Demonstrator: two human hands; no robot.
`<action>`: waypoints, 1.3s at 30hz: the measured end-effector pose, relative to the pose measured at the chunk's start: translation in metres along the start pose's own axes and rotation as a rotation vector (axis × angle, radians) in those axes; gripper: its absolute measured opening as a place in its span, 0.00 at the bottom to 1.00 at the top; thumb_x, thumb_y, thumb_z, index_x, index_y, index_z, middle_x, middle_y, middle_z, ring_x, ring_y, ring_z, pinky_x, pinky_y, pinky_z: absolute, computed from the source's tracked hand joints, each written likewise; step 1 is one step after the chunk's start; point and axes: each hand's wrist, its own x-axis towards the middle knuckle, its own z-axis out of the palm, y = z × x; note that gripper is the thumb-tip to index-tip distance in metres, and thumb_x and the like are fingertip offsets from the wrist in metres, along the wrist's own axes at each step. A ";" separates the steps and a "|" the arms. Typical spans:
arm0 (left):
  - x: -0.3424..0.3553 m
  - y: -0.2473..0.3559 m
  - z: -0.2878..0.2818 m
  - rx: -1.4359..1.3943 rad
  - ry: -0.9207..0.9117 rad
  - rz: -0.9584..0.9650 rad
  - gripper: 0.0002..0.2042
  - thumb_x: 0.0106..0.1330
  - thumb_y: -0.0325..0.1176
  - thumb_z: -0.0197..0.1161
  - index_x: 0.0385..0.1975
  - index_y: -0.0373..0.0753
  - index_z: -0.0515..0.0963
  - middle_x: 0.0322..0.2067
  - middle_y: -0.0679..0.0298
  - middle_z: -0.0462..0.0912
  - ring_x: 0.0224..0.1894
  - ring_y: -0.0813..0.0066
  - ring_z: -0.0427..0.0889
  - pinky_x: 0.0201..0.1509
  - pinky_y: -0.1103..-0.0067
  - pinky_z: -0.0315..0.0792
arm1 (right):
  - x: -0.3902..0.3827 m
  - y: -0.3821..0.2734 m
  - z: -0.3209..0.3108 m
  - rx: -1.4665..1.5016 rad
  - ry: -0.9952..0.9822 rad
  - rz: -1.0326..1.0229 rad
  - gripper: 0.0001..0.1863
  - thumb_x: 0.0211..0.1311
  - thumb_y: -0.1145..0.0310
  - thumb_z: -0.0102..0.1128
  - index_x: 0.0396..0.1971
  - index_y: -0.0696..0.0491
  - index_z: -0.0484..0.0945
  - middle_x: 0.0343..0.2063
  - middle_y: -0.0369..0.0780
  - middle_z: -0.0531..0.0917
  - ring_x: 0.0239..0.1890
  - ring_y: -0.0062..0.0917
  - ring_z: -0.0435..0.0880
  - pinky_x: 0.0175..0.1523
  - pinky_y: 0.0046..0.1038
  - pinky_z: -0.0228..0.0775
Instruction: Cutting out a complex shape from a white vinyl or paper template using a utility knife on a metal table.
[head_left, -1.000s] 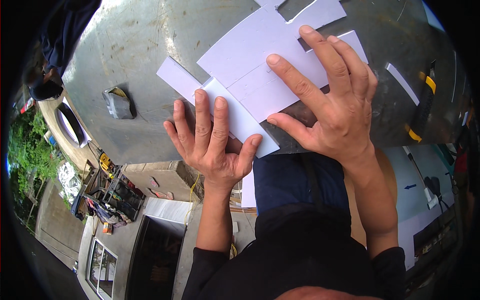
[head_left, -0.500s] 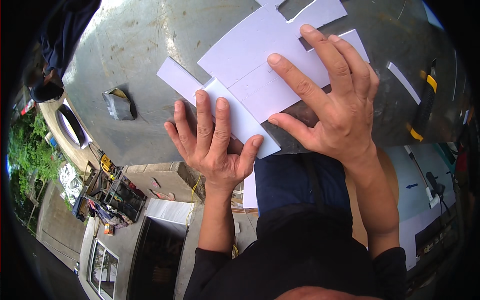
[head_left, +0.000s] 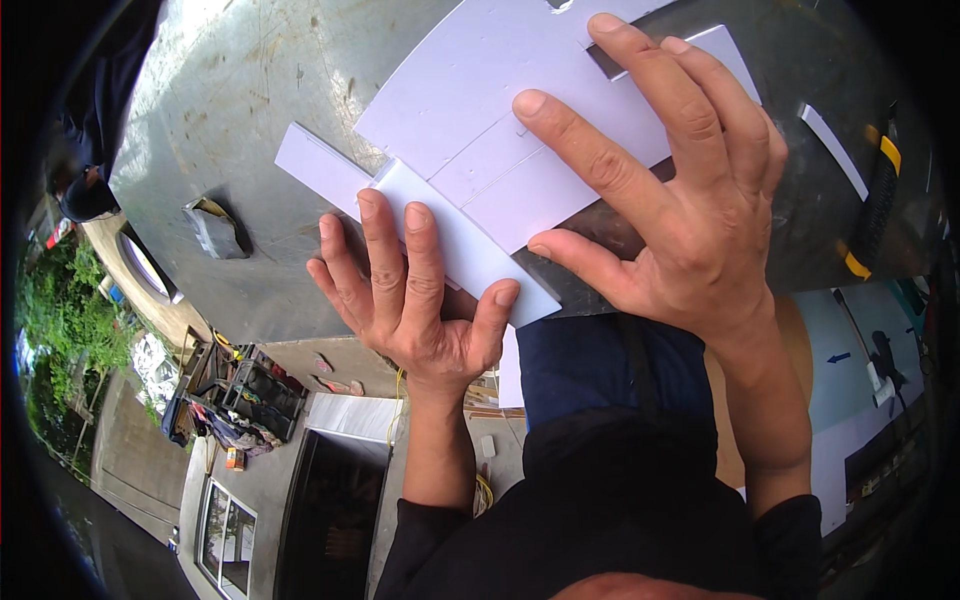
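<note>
A large white sheet (head_left: pixel 450 90), with cut-outs and thin straight lines on its face, lies on a grey metal table. Along its near left edge runs a narrow white strip (head_left: pixel 455 230), set at a slant. My left hand (head_left: pixel 415 315) rests with fingers spread, its fingertips on the strip and its thumb by the strip's near end. From beneath the strip another white piece (head_left: pixel 320 158) sticks out to the left. My right hand (head_left: pixel 680 200) lies spread over the sheet; its index fingertip is close to the lines, and its thumb is near the sheet's near edge.
A yellow-and-black utility knife (head_left: pixel 877 205) lies at the table's right, beside a thin curved white offcut (head_left: pixel 835 150). On the left stands a small crumpled, dark grey, open-topped piece (head_left: pixel 215 230). The metal tabletop (head_left: pixel 270 100) ends just in front of my body.
The view has shifted slightly and the table looks nearer, with the sheet's far part now cut off. Both hands keep about the same places on the strip and sheet.
</note>
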 end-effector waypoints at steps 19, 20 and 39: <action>0.001 0.003 -0.002 0.009 -0.024 -0.019 0.39 0.67 0.69 0.58 0.68 0.44 0.77 0.72 0.52 0.70 0.79 0.42 0.56 0.83 0.53 0.34 | 0.008 0.049 0.033 -0.133 0.339 -0.455 0.36 0.47 0.38 0.73 0.58 0.36 0.87 0.69 0.41 0.73 0.65 0.36 0.69 0.68 0.35 0.59; 0.001 0.002 -0.002 0.010 -0.020 -0.018 0.39 0.67 0.69 0.58 0.68 0.44 0.77 0.72 0.52 0.70 0.79 0.42 0.56 0.83 0.54 0.34 | 0.008 0.048 0.035 -0.130 0.340 -0.457 0.36 0.47 0.38 0.73 0.58 0.36 0.87 0.69 0.41 0.73 0.65 0.36 0.69 0.68 0.35 0.59; 0.000 0.002 -0.001 -0.015 0.000 -0.031 0.36 0.65 0.66 0.61 0.66 0.47 0.79 0.72 0.55 0.72 0.79 0.43 0.57 0.83 0.53 0.32 | 0.003 0.001 -0.002 0.009 0.005 -0.063 0.36 0.51 0.35 0.70 0.59 0.36 0.86 0.70 0.41 0.73 0.66 0.36 0.68 0.70 0.36 0.55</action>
